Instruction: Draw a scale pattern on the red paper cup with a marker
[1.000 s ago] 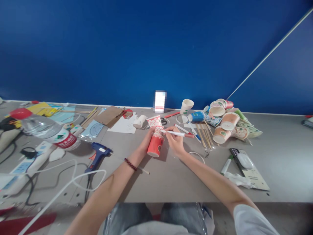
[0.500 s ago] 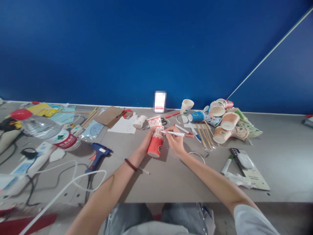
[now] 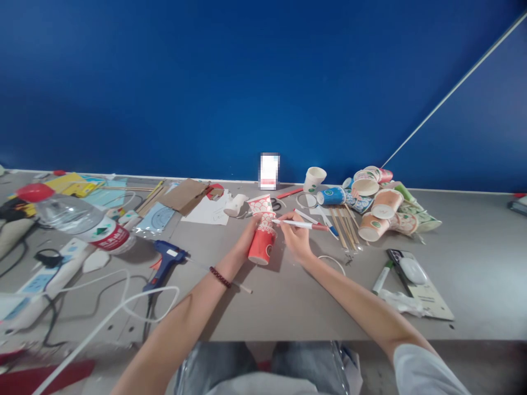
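Note:
Tilted in front of me is a red paper cup [image 3: 261, 247] with white patterned pieces at its top end. My left hand [image 3: 248, 236] is closed round its left side; some fingers are hidden behind it. A white and red marker [image 3: 304, 224] lies in the closed fingers of my right hand [image 3: 296, 236], its tip at the white pattern near the cup's upper end. Just beyond the cup, a red-and-white scalloped piece [image 3: 261, 204] flares outward.
A blue glue gun [image 3: 164, 260], a large bottle [image 3: 82, 219] and a power strip [image 3: 45, 280] are on the left. Stacked cups [image 3: 387, 204], wooden sticks [image 3: 343, 227] and a mouse [image 3: 414, 271] lie right. A phone [image 3: 269, 171] stands at the blue wall.
The marker and my right fingers have shifted very slightly at the cup. My left hand keeps its hold, and the rest looks the same.

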`<state>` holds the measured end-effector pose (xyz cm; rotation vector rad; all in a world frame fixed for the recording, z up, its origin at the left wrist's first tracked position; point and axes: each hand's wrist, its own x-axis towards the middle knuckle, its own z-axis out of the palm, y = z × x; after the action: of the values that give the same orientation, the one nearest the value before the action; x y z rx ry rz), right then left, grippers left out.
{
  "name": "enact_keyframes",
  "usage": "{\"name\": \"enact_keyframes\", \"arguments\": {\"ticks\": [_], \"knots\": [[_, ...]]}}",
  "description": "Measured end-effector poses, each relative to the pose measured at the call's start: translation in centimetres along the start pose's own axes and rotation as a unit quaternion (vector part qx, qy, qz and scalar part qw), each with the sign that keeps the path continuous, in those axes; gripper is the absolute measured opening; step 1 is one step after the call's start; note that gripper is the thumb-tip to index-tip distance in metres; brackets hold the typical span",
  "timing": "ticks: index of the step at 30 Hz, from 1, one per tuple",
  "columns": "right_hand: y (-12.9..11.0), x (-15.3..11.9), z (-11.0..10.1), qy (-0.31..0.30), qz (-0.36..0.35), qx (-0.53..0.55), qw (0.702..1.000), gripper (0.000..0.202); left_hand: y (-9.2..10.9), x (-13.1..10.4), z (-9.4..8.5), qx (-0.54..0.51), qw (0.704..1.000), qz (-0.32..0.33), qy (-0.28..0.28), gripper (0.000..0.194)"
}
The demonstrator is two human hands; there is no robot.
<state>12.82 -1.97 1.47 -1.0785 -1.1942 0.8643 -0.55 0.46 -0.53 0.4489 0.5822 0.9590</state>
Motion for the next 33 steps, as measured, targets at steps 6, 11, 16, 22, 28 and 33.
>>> {"name": "enact_keyframes", "arguments": {"ticks": [6, 11, 16, 22, 28, 33], "knots": [[0.31, 0.01, -0.01, 0.001, -0.028, -0.013, 1.000, 0.007, 0.13, -0.24, 0.26, 0.014, 1.000, 0.003, 0.011, 0.029], [0.60, -0.01, -0.05, -0.008, -0.033, -0.013, 0.999, 0.007, 0.09, -0.20, 0.10, 0.023, 1.000, 0.008, 0.010, 0.030], [0.81, -0.08, -0.31, -0.031, -0.038, -0.024, 0.998, 0.005, 0.17, -0.41, 0.36, 0.039, 0.999, 0.003, 0.028, 0.030], [0.57, -0.16, -0.18, -0.025, -0.031, -0.010, 0.999, 0.007, 0.20, -0.48, 0.46, 0.042, 0.999, 0.003, 0.027, 0.032], [0.34, -0.10, 0.01, 0.002, -0.037, 0.012, 0.999, 0.012, 0.27, -0.71, 0.70, 0.043, 0.998, 0.006, 0.039, 0.031], [0.46, -0.01, -0.20, 0.006, -0.049, -0.005, 0.999, 0.010, 0.20, -0.98, 0.61, 0.058, 0.998, 0.029, 0.011, 0.031]]}}
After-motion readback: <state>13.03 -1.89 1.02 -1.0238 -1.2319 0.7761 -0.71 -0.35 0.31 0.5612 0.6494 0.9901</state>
